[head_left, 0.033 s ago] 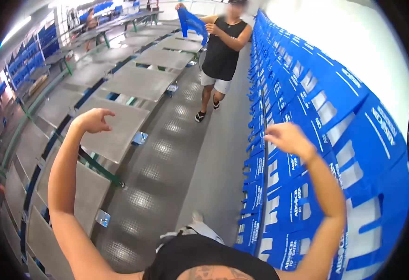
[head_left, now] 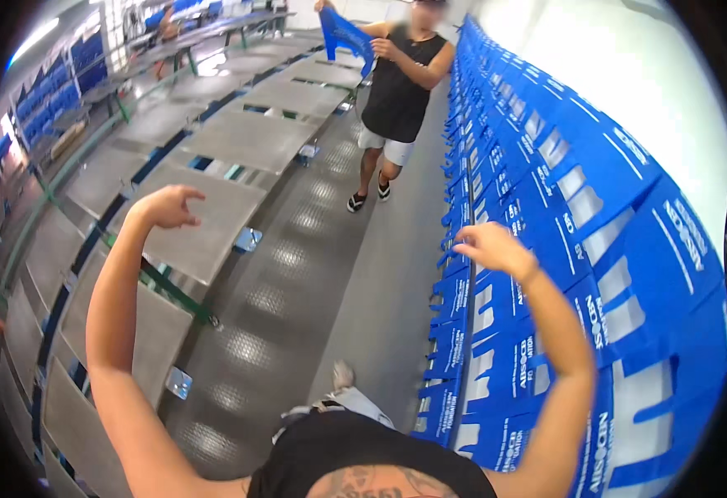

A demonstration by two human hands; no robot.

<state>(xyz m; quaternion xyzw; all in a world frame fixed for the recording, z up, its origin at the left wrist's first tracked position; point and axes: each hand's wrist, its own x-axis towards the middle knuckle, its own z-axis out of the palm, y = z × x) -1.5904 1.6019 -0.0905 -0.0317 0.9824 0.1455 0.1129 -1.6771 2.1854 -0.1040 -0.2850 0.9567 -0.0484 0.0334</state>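
Flat panels (head_left: 243, 143) left of walkway (head_left: 380, 282); fabric pieces (head_left: 612, 178) right; co-worker (head_left: 398, 91) ahead on walkway, between both.

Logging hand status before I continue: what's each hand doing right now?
Left hand: open, fingers loosely bent, holding nothing, seen against a grey panel.
Right hand: partly open, fingers curled, nothing visible in it, seen against blue bags.
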